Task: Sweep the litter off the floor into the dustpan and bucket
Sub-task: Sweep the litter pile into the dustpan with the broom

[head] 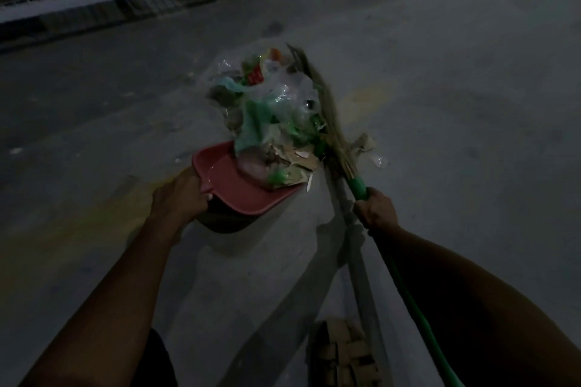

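Left hand: you grip the red dustpan, tilted to catch. Right hand: clamped on the broom, pushing from the right. Litter: heaped at the pan's far lip.

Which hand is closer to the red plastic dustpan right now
Left. The left hand grips the near rim of the red plastic dustpan, touching it. The right hand holds the green broom handle off to the dustpan's right, clear of it.
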`<state>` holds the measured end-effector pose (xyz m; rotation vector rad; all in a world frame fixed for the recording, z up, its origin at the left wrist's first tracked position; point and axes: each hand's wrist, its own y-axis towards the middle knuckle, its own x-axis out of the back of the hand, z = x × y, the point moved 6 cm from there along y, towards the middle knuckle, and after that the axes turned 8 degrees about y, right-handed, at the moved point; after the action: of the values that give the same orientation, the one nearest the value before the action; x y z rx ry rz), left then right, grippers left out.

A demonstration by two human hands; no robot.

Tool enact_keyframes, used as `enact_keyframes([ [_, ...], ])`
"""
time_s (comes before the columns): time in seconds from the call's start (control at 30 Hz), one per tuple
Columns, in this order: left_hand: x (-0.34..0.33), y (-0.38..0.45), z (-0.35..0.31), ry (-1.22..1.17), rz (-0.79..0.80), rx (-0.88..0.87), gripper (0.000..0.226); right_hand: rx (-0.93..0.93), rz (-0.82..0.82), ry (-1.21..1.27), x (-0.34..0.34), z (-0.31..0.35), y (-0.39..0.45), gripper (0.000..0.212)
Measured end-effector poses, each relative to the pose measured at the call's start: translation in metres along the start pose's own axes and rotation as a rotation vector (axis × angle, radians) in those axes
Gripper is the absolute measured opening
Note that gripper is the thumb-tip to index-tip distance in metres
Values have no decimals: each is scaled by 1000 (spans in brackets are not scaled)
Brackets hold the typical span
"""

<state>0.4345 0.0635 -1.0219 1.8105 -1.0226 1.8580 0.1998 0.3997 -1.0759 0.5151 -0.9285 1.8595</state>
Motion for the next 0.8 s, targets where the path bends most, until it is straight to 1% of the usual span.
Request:
enact_keyframes([
  [0.1,-2,1,-9,-31,-30,-2,55,43,27,2,-6,6,-4,26],
  [0.17,-6,3,-11,-39,-23,-9,53,55,31,-13,-10,11,-6,21],
  [0.33,-8,4,-16,7,-53,6,31,94,89,-15,-24,20,-16,17],
  [0.47,-10,5,-15,23,-97,16,34,161,128,-44,-30,25,-27,12],
  [0.67,-12,10,-12,-70,-94,23,32,254,230,-100,-42,35,-44,15],
  [0.8,-11,8,-11,-89,-85,52,32,310,209,-147,-41,48,-52,13],
])
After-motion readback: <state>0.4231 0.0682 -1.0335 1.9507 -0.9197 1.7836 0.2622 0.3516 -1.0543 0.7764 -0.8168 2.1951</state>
